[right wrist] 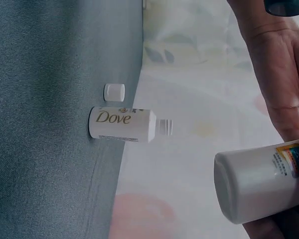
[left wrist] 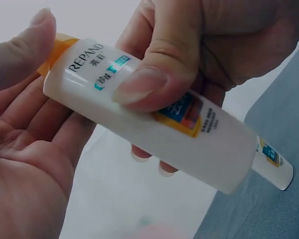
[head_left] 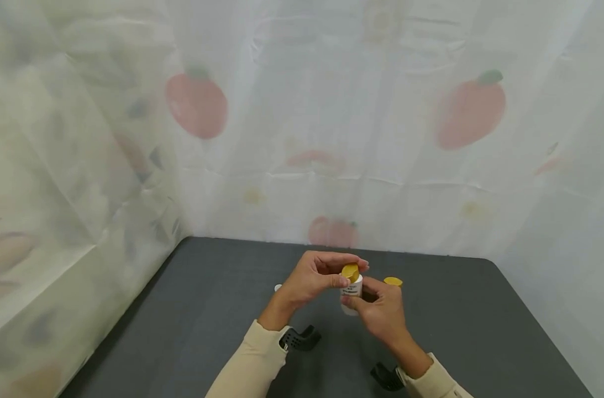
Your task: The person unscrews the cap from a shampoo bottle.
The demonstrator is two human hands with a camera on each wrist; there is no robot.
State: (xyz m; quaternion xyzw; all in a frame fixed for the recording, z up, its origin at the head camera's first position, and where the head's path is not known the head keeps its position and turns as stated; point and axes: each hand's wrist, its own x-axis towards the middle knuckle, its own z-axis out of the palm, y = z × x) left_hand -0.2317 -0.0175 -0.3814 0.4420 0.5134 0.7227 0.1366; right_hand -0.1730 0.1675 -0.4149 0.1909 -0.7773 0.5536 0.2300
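Head view: white bottle (head_left: 352, 292) held up off the dark table (head_left: 207, 309), between both hands near the middle. Right hand (head_left: 381, 315) wrapped round the body from below and behind, steadying it. Left hand (head_left: 314, 276) over the top, thumb and fingers pinching the yellow cap (head_left: 350, 271), cap tilted on the neck; seated or loose, cannot tell. Second yellow cap (head_left: 393, 281) lying flat on the table just beyond the right hand. Small white item (head_left: 278, 287) left of the left hand, mostly hidden.

Left wrist view: bottle (left wrist: 154, 119) lying slantwise across the frame, label "REPAND" readable. Right thumb (left wrist: 154, 82) pressed on the label, fingers curled beneath — firm clasp, likely to stop the body turning. Left thumb (left wrist: 25, 50) beside the orange-yellow cap end (left wrist: 57, 50). Another small labelled bottle (left wrist: 274, 162) behind, on the table.

Right wrist view: bottle base (right wrist: 254, 186) in the right hand's grasp at lower right. Dove bottle (right wrist: 122, 124) standing uncapped on the table, its white cap (right wrist: 114, 92) set down just beside it, apart.
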